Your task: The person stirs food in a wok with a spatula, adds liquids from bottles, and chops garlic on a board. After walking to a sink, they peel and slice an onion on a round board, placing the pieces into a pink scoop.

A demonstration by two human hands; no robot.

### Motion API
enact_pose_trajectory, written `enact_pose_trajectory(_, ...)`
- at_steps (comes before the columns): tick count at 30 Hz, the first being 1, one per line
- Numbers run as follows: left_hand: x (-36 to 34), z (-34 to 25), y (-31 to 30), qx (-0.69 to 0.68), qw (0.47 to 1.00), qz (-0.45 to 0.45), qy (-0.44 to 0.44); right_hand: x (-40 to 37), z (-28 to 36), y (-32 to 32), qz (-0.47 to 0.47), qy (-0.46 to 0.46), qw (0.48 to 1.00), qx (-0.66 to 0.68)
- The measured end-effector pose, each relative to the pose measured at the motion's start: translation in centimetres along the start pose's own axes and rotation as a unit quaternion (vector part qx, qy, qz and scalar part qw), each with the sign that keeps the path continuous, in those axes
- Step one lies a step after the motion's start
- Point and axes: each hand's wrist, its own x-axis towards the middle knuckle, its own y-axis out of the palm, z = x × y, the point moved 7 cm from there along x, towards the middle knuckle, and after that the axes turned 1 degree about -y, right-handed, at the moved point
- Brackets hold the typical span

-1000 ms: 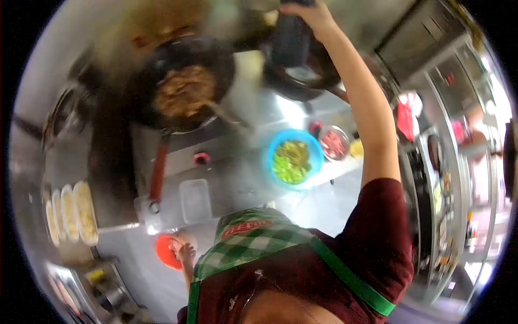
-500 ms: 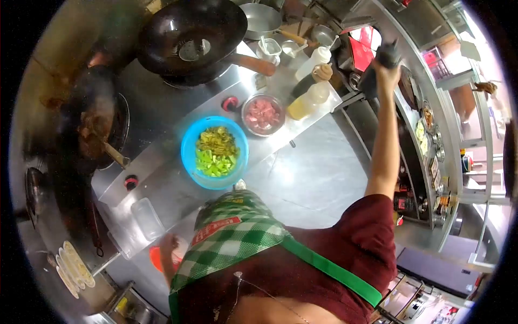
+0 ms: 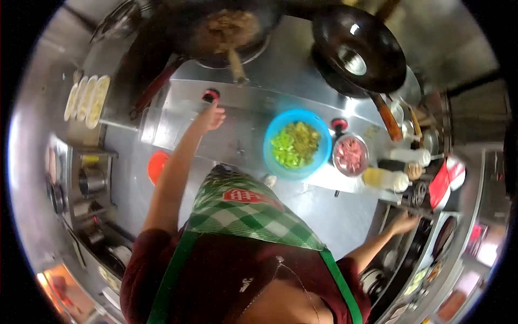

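My left hand [image 3: 212, 115] is at the front of the stove, beside a red-and-black stove knob [image 3: 211, 95]. One finger reaches up to the knob; the others are apart and loosely bent, with nothing in them. Beyond it, a wok [image 3: 264, 49] holds browned meat [image 3: 229, 29], with a wooden-handled utensil [image 3: 236, 65] resting in it. Far to the right, my right hand [image 3: 404, 222] is low by the shelf edge [image 3: 396, 207], blurred and with its fingers partly hidden. Whether it holds anything does not show.
A blue basin [image 3: 298, 174] of chopped green and olive vegetables stands on the counter beside a metal bowl [image 3: 365, 163] of raw meat. A second wok [image 3: 372, 48] sits at the back right. Squeeze bottles [image 3: 386, 180] line the right end; an orange-red bowl [image 3: 157, 166] is at left.
My view has swung left. My left hand has come up from beside the apron to the stove knob. My right hand, which held a dark bottle up high, has dropped towards the shelf.
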Motion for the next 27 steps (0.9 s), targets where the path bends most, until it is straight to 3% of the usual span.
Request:
enact_pose_trajectory(2, 4.1, 0.3, 0.1, -0.206, 0.974, -0.07, -0.06, -0.9, 4.4, -7.0, -0.142, 0.012, 0.99, 0.022)
enact_pose_trajectory(3, 6.2, 0.8, -0.6, -0.224, 0.972, -0.072, -0.019, -1.7, 7.7, -10.8, -0.211, 0.009, 0.975, 0.066)
enact_pose_trajectory(5, 9.6, 0.7, -1.9, -0.246, 0.965, -0.068, 0.067, -3.2, 21.1, -13.1, -0.155, -0.163, 0.954, 0.199)
enact_pose_trajectory(6, 9.4, 0.2, -1.7, -0.215, 0.971, -0.074, 0.072, -4.6, 27.1, -12.6, -0.081, -0.19, 0.938, 0.28)
enact_pose_trajectory(7, 8.5, 0.2, -1.3, -0.184, 0.977, -0.078, 0.078, -6.9, 34.6, -11.8, 0.047, -0.153, 0.925, 0.345)
enact_pose_trajectory(8, 7.9, 0.1, -1.2, -0.153, 0.981, -0.082, 0.084, -8.9, 39.4, -8.6, 0.14, -0.265, 0.886, 0.354)
enact_pose_trajectory(9, 8.3, 0.1, -1.0, -0.168, 0.983, -0.045, 0.058, -12.5, 46.8, -8.0, 0.17, -0.322, 0.863, 0.351)
enact_pose_trajectory(10, 8.4, 0.6, -1.1, -0.182, 0.983, -0.011, 0.028, -15.9, 53.7, -7.1, 0.282, -0.334, 0.84, 0.322)
enact_pose_trajectory(11, 8.5, 0.6, -1.4, -0.195, 0.981, 0.024, 0.0, -18.8, 58.1, -4.6, 0.271, -0.416, 0.829, 0.256)
enact_pose_trajectory(13, 3.8, -1.5, -2.4, -0.02, 0.999, 0.037, 0.022, -24.2, 65.3, -1.6, 0.327, -0.514, 0.78, 0.143)
enact_pose_trajectory(14, 3.3, -1.3, -3.5, 0.009, 0.996, 0.087, 0.021, -26.3, 67.4, -0.3, 0.41, -0.527, 0.744, 0.019)
enact_pose_trajectory(17, -1.3, -2.7, -9.9, 0.063, 0.98, 0.162, 0.094, -26.1, 68.2, 3.3, 0.429, -0.53, 0.725, -0.095)
enact_pose_trajectory(18, -3.3, -3.0, -13.3, 0.068, 0.968, 0.15, 0.191, -23.5, 68.2, 1.3, 0.388, -0.533, 0.748, -0.073)
enact_pose_trajectory(19, -3.8, -2.4, -17.2, 0.069, 0.947, 0.144, 0.278, -21.2, 68.2, -0.9, 0.377, -0.551, 0.739, -0.087)
enact_pose_trajectory(20, -4.0, -1.1, -21.2, 0.067, 0.987, 0.078, 0.127, -19.3, 67.9, -3.9, 0.403, -0.563, 0.722, -0.001)
enact_pose_trajectory(22, -6.8, 0.1, -27.4, 0.043, 0.995, 0.021, 0.085, -18.7, 68.3, -7.1, 0.416, -0.576, 0.702, 0.046)
enact_pose_trajectory(24, -7.9, 1.6, -31.6, 0.015, 0.998, -0.031, 0.053, -19.0, 69.4, -7.7, 0.386, -0.593, 0.706, -0.026)
enact_pose_trajectory(27, -6.8, 5.3, -35.1, -0.013, 0.997, -0.066, 0.039, -22.5, 72.9, -1.7, 0.369, -0.583, 0.719, -0.084)
